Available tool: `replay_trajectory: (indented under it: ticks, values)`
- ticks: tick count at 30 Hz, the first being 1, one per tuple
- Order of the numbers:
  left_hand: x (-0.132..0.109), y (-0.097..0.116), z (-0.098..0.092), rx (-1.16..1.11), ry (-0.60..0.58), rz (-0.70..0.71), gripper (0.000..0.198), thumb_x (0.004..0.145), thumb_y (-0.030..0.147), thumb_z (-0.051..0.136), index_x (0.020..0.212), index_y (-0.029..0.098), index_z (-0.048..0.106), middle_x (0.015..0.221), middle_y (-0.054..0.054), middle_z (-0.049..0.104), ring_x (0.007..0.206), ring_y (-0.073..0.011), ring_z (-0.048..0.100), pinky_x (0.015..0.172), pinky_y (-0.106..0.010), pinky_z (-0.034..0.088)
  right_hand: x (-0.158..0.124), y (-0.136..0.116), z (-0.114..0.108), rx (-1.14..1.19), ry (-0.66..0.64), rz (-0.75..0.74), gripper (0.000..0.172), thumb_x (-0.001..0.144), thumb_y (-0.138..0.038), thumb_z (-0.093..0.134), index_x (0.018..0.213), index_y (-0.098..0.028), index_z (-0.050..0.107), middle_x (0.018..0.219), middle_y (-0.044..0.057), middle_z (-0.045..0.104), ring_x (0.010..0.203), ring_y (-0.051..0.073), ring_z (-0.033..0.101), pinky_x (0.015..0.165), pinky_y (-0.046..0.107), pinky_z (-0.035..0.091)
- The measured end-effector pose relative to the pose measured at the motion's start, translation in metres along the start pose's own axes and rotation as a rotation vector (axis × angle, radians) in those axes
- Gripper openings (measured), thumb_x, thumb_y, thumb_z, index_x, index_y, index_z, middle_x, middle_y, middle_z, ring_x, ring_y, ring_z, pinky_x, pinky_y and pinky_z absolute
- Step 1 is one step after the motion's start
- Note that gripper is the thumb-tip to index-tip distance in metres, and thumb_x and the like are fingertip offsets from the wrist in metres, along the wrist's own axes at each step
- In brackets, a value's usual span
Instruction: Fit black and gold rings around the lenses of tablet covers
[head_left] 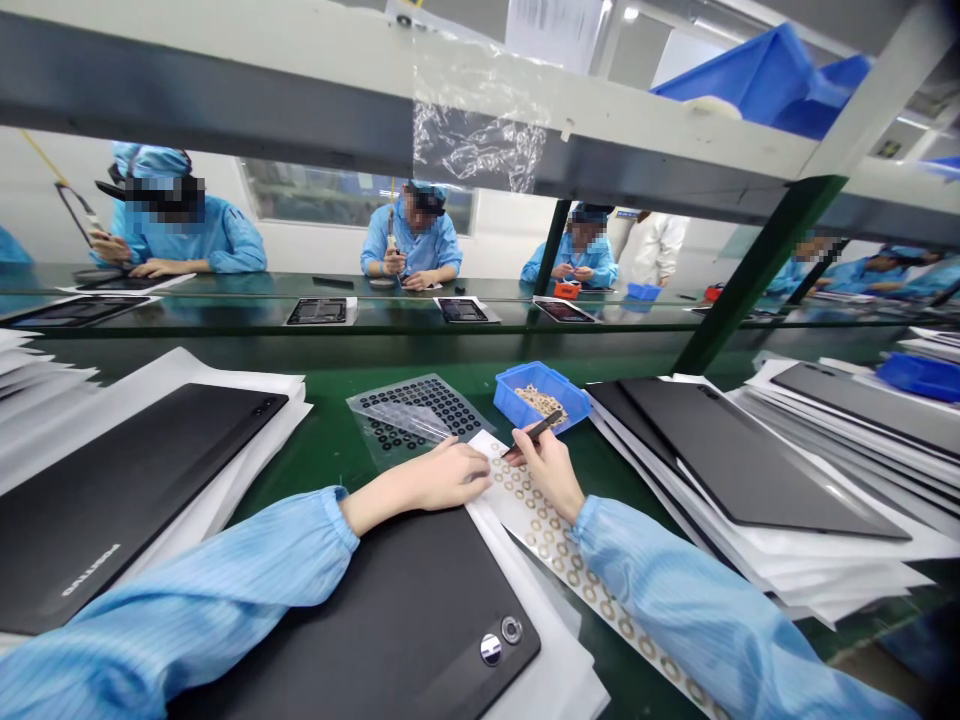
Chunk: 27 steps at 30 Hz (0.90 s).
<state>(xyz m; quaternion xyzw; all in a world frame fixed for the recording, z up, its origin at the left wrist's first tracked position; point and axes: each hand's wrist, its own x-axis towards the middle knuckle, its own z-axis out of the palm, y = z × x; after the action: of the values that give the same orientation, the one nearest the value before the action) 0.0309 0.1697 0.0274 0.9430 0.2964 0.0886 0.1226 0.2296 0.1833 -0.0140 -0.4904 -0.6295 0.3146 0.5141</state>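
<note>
My right hand (550, 468) is closed around dark tweezers (544, 425), their tips down at the upper end of a white sheet of ring-shaped stickers (577, 568). Beside it, my left hand (442, 474) rests near the sheet's upper left edge, fingers bent and close together; whether they pinch anything is hidden. Under my left forearm lies a dark tablet back cover (390, 610) on white paper, with two round camera rings at its lower right corner. Just beyond my hands are a clear sheet of black rings (420, 415) and a blue bin (541, 398) of small tan pieces.
Another dark cover (142, 480) lies on paper at the left. Stacked covers (757, 450) interleaved with paper fill the right side. A shelf (300, 130) crosses overhead, with a green post (757, 280) at right. Several people in blue work across the green bench (247, 345).
</note>
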Motion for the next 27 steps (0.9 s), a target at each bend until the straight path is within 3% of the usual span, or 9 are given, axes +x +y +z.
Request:
replay_trajectory:
  ticks: [8,12,16,18,20,22,24,27]
  values:
    - [0.0,0.001,-0.002,0.01,-0.026,-0.019,0.029,0.096,0.03,0.034,0.106,0.018,0.058,0.118,-0.009,0.062,0.115,-0.0226,0.052,0.108,-0.053,0.017,0.005,0.0,0.001,0.022,-0.005,0.023,0.031,0.079,-0.049,0.058,0.076,-0.019,0.052,0.059,0.005,0.067,0.056,0.023,0.068,0.058,0.033,0.057]
    - [0.0,0.002,-0.002,0.016,-0.059,-0.035,0.029,0.096,0.03,0.034,0.109,0.017,0.057,0.118,-0.011,0.061,0.115,-0.0243,0.052,0.104,-0.064,0.016,-0.008,-0.04,-0.007,0.135,-0.006,0.05,0.034,0.079,-0.05,0.058,0.075,-0.017,0.051,0.057,0.003,0.065,0.051,0.019,0.066,0.054,0.03,0.056]
    - [0.003,-0.001,-0.005,0.012,-0.081,-0.034,0.031,0.095,0.03,0.033,0.106,0.015,0.057,0.12,-0.013,0.059,0.117,-0.027,0.049,0.101,-0.068,0.014,-0.056,-0.094,-0.024,0.231,-0.148,0.107,0.034,0.077,-0.047,0.064,0.076,-0.016,0.05,0.053,-0.001,0.062,0.045,0.013,0.061,0.047,0.024,0.053]
    - [0.004,0.0,-0.008,0.042,-0.037,-0.028,0.031,0.094,0.027,0.033,0.106,0.012,0.057,0.125,-0.016,0.055,0.12,-0.0281,0.046,0.104,-0.065,0.014,-0.087,-0.109,-0.027,0.241,-0.212,0.228,0.033,0.079,-0.047,0.062,0.076,-0.017,0.047,0.049,-0.002,0.06,0.041,0.012,0.059,0.042,0.022,0.051]
    - [-0.003,0.01,-0.012,0.105,0.07,0.013,0.032,0.093,0.023,0.033,0.104,0.009,0.059,0.123,-0.018,0.055,0.118,-0.0277,0.047,0.105,-0.057,0.022,-0.117,-0.108,-0.022,0.297,-0.2,0.324,0.034,0.082,-0.049,0.057,0.076,-0.018,0.044,0.046,-0.003,0.058,0.037,0.012,0.056,0.037,0.021,0.048]
    - [-0.019,0.028,-0.016,0.113,0.182,0.07,0.032,0.092,0.02,0.032,0.1,0.008,0.061,0.115,-0.016,0.06,0.111,-0.0245,0.053,0.101,-0.045,0.036,-0.14,-0.096,-0.012,0.395,-0.089,0.352,0.033,0.085,-0.049,0.053,0.077,-0.019,0.043,0.045,-0.004,0.056,0.035,0.011,0.054,0.034,0.019,0.045]
    - [-0.045,0.052,-0.016,0.019,0.216,0.097,0.03,0.093,0.02,0.033,0.101,0.011,0.061,0.108,-0.011,0.063,0.104,-0.0198,0.057,0.094,-0.034,0.045,-0.153,-0.083,0.0,0.499,0.058,0.337,0.032,0.086,-0.048,0.053,0.078,-0.019,0.042,0.05,-0.005,0.055,0.034,0.009,0.052,0.031,0.017,0.042]
    - [-0.086,0.081,-0.011,-0.034,0.182,0.133,0.027,0.094,0.018,0.037,0.11,0.016,0.058,0.112,-0.008,0.062,0.109,-0.0168,0.054,0.098,-0.03,0.043,-0.16,-0.074,0.012,0.564,0.178,0.305,0.029,0.087,-0.044,0.053,0.078,-0.019,0.042,0.058,-0.006,0.054,0.034,0.006,0.05,0.028,0.014,0.038]
